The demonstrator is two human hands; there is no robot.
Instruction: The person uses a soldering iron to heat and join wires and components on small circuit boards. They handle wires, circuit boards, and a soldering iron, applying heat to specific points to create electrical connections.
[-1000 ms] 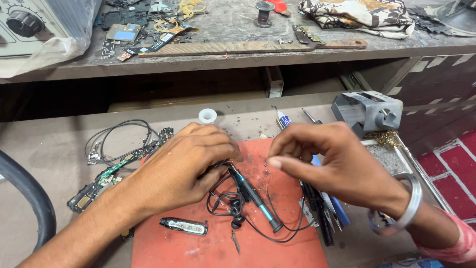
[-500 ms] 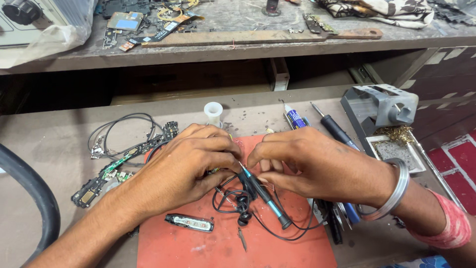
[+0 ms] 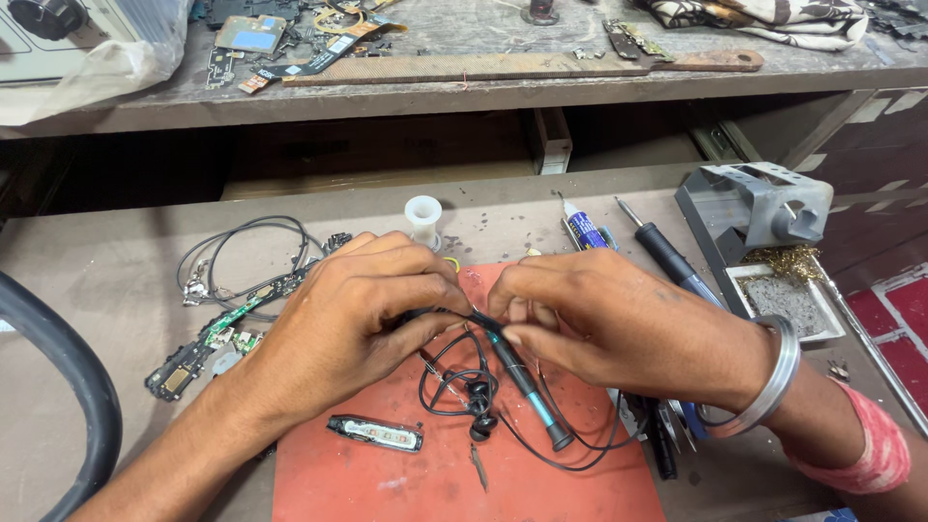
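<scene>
My hands have drawn closer since a moment ago, fingertips now nearly meeting over the red mat (image 3: pixel 435 483). The mat lies on a dusty brown table (image 3: pixel 116 280), with a cluttered shelf (image 3: pixel 464 92) at twelve o'clock and red floor tiles at three. The thin black wire (image 3: pixel 454 387) loops over the mat at six o'clock from my fingers, an earbud in its coil. My left hand (image 3: pixel 353 319) pinches the wire; my right hand (image 3: pixel 619 324) pinches it too, beside the dark pen-like tool (image 3: pixel 527 387). At nine o'clock sits a circuit board (image 3: pixel 217 333); at two, a grey stand (image 3: pixel 764 208).
</scene>
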